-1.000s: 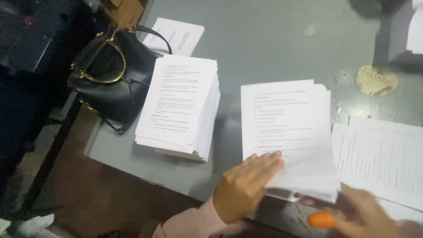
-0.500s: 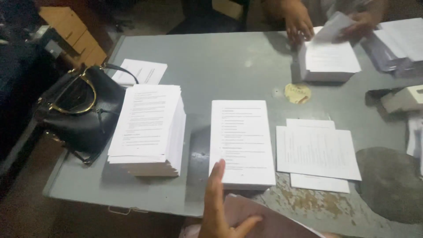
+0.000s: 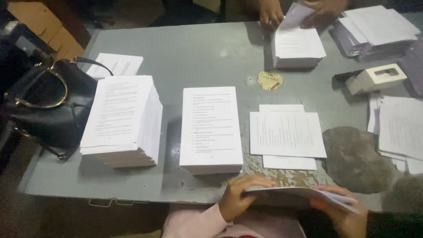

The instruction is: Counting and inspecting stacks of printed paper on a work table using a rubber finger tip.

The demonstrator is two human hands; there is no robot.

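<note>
Grey metal counter (image 3: 207, 48) with scuffed, rust-flecked paint near the front edge fills the head view, dim room, brown floor at lower left.

Head view: left hand (image 3: 240, 196) at the counter's near edge, pink sleeve (image 3: 194, 222) at the wrist, fingers curled over the left end of a thin sheaf of white paper sheets (image 3: 304, 193), pinching it. Right hand (image 3: 346, 211) grips the same sheaf from below at its right end, fingers partly closed around it, thumb side blurred. Sheaf is held roughly flat, just off the front edge of the counter, below the middle stack.

Tall stack of white printed pages (image 3: 123, 121) sits at left on the counter; a lower stack of white printed pages (image 3: 210, 130) lies just right of it, apart. Two loose white printed sheets (image 3: 286, 134) overlap to the right of that. Black leather handbag with gold ring handle (image 3: 42, 103) rests at the left edge, touching the tall stack's side. Single white sheet (image 3: 116, 65) lies behind the bag. Round yellowish sticker (image 3: 269, 80) mid-counter. Grey flat stone (image 3: 359, 158) near the right front. Beige stapler-like desk tool (image 3: 374, 78) at right, beside more white paper piles (image 3: 398, 132).

Far edge: another person's two hands (image 3: 271, 13) lift a sheet off a small white paper stack (image 3: 297, 46); greyish paper pile (image 3: 374, 31) just beside it
</note>
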